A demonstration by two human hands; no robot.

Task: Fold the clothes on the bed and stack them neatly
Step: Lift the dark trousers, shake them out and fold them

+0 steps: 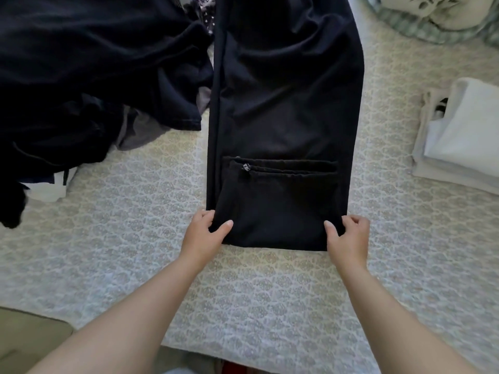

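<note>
Fingers point(359, 221) of both the left hand point(204, 233) and the right hand point(348, 234) curled round the near corners of the dark trousers point(283, 109), thumbs pressed on top, pinching the cloth; probably held so to keep the near edge square for the next fold. Trousers laid lengthwise on the bed point(256, 306), between the unfolded dark pile point(89, 76) and the folded white stack point(459, 141). Far end cut off at the frame's top; fingertips under the cloth hidden.
</note>
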